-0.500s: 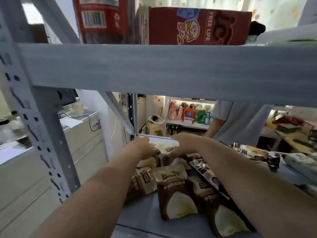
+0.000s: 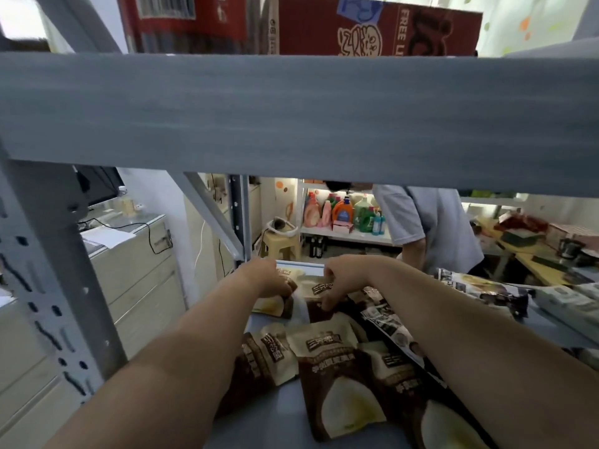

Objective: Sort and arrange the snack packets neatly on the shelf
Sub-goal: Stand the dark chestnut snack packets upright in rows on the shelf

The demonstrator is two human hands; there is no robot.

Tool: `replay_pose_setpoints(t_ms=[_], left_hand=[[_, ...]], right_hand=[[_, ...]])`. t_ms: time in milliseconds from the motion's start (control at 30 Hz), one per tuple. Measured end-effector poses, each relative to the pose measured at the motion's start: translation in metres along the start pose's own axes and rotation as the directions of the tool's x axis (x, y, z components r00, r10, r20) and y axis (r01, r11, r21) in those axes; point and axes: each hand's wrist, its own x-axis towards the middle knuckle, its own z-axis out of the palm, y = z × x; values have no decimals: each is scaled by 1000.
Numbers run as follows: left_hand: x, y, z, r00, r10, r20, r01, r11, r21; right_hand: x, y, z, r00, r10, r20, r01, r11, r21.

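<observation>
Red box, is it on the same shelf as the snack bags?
No, the red box sits on the upper shelf, above the snack packets.

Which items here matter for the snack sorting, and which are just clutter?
Job:
- left hand and right hand, both gripping the back packets
- front brown-and-cream packets
- black-and-white packets
- shelf

Lying about:
- red cartons on the tier above
- detergent bottles
- stool
- bystander
- cabinet

Grey metal shelf [image 2: 285,413], brown-and-cream snack packets [image 2: 337,377] lying flat, black-and-white packets [image 2: 483,288] at right
</observation>
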Motion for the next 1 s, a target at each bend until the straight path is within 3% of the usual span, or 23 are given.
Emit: replay_pose_setpoints(t_ms=[233,367,433,533,667,833,1000], left_hand=[[13,-3,6,995,11,-97,-10,1000,11],[21,-5,11,991,-2,-135,8,999,44],[24,-6,13,986,-2,-165,16,997,81],[28,-8,16,981,0,-193,26,991,132],[33,-7,19,983,7,-184,22,988,156],[36,-9,21,982,18,-188,10,989,151],[35,-6,23,974,34,-224,11,980,197]], right_hand=[[11,17,-14,992,-63,-112,97,940,326],[23,18,-20,960,60,-272,106,824,556],[30,16,-21,952,113,-283,48,861,507],[40,11,-16,973,144,-182,-68,926,371],[51,8,-8,959,194,-206,-149,965,216],[56,8,4,952,162,-260,-127,981,144],[53,4,4,975,103,-198,-106,994,-3]])
